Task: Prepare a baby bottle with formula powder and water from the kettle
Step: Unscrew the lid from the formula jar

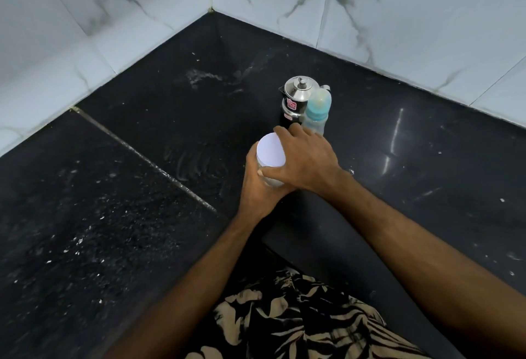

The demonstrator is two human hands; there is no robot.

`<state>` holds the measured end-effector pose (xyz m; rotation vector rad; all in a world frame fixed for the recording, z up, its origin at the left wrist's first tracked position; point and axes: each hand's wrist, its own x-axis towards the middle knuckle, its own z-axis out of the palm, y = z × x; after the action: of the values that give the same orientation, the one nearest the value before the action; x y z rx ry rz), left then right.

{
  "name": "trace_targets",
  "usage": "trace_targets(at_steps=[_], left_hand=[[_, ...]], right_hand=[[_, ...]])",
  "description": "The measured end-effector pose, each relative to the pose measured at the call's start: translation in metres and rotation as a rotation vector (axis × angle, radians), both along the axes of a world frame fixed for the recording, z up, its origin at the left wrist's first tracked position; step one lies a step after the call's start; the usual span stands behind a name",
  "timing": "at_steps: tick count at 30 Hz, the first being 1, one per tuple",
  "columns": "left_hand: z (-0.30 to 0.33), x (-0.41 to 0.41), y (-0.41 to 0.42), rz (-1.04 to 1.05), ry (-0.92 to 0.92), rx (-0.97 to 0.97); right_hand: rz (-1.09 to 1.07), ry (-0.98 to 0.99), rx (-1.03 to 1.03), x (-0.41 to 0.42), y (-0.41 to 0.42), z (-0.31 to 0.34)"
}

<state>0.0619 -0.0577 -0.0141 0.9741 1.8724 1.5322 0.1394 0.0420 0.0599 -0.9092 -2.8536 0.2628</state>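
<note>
Two hands meet on one small jar point(270, 172), a clear container with a white lid point(270, 150), standing on the black stone table point(427, 165) just in front of the kettle and the bottle. The left hand point(257, 187) wraps the jar's body from below and behind, fingers closed round it; the right hand point(306, 159) curls over the lid's edge, thumb on the near side, fingers on the far side. It looks like the formula container, about to be opened.

Judging by its size, the jar should be light and rigid, smooth-walled, so a firm hold on the body matters while the lid is worked, and it should stay upright lest powder spill.

Behind it, the steel kettle point(296, 96) stands touching or just beside the baby bottle point(317, 111), which wears its blue collar and clear cap. That bottle is light, tall and tippable; hold it by the body below the collar.
</note>
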Motion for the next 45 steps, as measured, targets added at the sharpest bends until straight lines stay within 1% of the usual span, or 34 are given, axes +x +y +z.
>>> trace_targets(at_steps=[2, 4, 12, 16, 20, 23, 27, 30, 32, 34, 36, 39, 40, 41, 43, 45], left_hand=[[-0.002, 0.002, 0.005, 0.087, 0.007, 0.029], [-0.004, -0.005, 0.008, 0.113, 0.041, 0.031], [0.000, -0.040, 0.004, -0.052, 0.146, -0.105], [0.000, -0.042, 0.006, -0.046, 0.162, -0.140], [0.001, -0.043, 0.008, -0.019, 0.193, -0.199], [0.008, -0.049, 0.005, -0.097, 0.228, -0.215], [0.012, -0.055, 0.000, -0.176, 0.159, -0.214], [0.019, -0.053, -0.002, -0.212, 0.141, -0.194], [0.023, -0.051, -0.001, -0.240, 0.144, -0.164], [0.022, -0.051, 0.000, -0.257, 0.141, -0.141], [0.019, -0.052, -0.001, -0.253, 0.116, -0.152], [0.012, -0.053, -0.002, -0.248, 0.087, -0.166], [0.011, -0.053, -0.002, -0.245, 0.088, -0.172], [0.011, -0.053, -0.001, -0.240, 0.088, -0.174], [0.011, -0.053, 0.000, -0.222, 0.080, -0.183], [0.011, -0.054, 0.000, -0.215, 0.073, -0.192]], right_hand=[[-0.022, -0.003, 0.017, -0.006, -0.003, 0.004], [-0.046, -0.003, 0.023, -0.011, -0.006, 0.006], [-0.029, -0.017, 0.057, -0.022, -0.006, 0.005], [0.049, 0.013, -0.011, -0.024, 0.005, 0.005], [0.167, 0.007, -0.033, -0.020, 0.015, 0.007], [0.300, -0.047, -0.042, -0.017, 0.022, 0.011], [0.397, -0.107, -0.065, -0.014, 0.029, 0.019], [0.333, -0.144, -0.072, -0.010, 0.032, 0.022], [0.238, -0.105, -0.042, -0.011, 0.028, 0.022], [0.202, -0.079, -0.005, -0.013, 0.023, 0.021], [0.263, -0.063, -0.063, -0.015, 0.019, 0.021], [0.351, -0.081, -0.305, -0.011, 0.022, 0.024], [0.347, -0.075, -0.342, -0.009, 0.023, 0.025], [0.325, -0.060, -0.325, -0.009, 0.023, 0.025], [0.252, -0.037, -0.187, -0.009, 0.021, 0.023], [0.224, -0.060, -0.073, -0.011, 0.018, 0.021]])
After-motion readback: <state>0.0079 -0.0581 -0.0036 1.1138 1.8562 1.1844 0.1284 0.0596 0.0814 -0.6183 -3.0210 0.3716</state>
